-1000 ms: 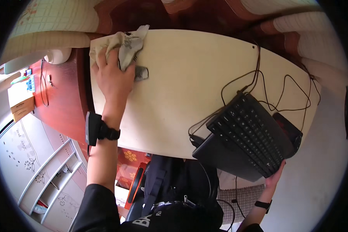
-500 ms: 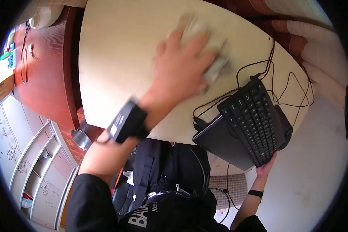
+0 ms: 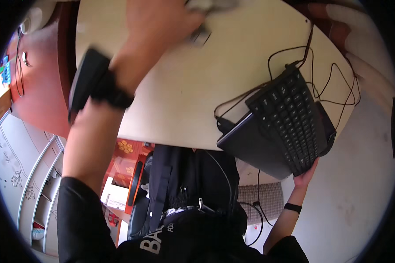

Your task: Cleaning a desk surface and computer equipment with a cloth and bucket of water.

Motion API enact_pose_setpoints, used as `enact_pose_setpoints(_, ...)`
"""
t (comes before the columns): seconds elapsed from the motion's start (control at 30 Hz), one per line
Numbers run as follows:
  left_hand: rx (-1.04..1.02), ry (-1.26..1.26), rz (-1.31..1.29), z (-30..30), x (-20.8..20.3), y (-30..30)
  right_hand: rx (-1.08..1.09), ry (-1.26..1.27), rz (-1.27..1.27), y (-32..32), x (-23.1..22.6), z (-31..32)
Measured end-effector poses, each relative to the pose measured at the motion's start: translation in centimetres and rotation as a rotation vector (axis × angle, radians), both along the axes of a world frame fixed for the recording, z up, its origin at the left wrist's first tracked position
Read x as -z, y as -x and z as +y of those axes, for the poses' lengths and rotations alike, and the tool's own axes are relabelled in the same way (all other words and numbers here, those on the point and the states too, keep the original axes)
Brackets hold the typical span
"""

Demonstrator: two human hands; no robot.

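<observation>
My left hand (image 3: 160, 19) reaches over the pale tabletop (image 3: 175, 101) at the upper edge of view, blurred by motion. Beneath its fingers is a crumpled pale grey cloth (image 3: 213, 5), partly cut off by the picture's edge. On the right, my right hand (image 3: 306, 174) grips the near corner of a dark closed laptop (image 3: 259, 144) and the black keyboard (image 3: 289, 118) lying on top of it. Both are tilted and jut past the table's front edge. Most of that hand's fingers are hidden beneath them.
Black cables (image 3: 314, 65) trail from the laptop across the table's right end. Behind the keyboard sits another dark object (image 3: 327, 127). A reddish-brown cabinet (image 3: 39, 83) stands left, above white shelving (image 3: 35, 175). A chair (image 3: 138, 210) is by my legs.
My left hand has swept the cloth away from me and to the left over the tabletop. My right hand keeps its hold on the laptop and keyboard. The view has shifted slightly.
</observation>
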State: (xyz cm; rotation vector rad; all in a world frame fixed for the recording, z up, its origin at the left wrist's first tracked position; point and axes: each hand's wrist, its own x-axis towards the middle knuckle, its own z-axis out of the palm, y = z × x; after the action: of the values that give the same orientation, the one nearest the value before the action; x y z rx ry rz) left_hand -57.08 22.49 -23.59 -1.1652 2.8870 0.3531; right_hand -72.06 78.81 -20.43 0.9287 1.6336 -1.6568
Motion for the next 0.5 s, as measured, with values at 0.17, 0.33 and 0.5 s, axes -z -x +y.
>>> enact_pose_setpoints(0.17,0.230,0.022,0.212,8.8,0.2,-7.7,0.032,-0.151,0.095,0.3,-0.9,0.3)
enact_pose_setpoints(0.33,0.307,-0.324,0.016,16.9,-3.8,-20.5,0.013,0.013,0.048,0.1,0.8,2.0)
enact_pose_setpoints(0.5,-0.235,-0.988,0.334,12.4,-6.3,-19.4,0.025,-0.138,0.129,0.8,0.9,4.4)
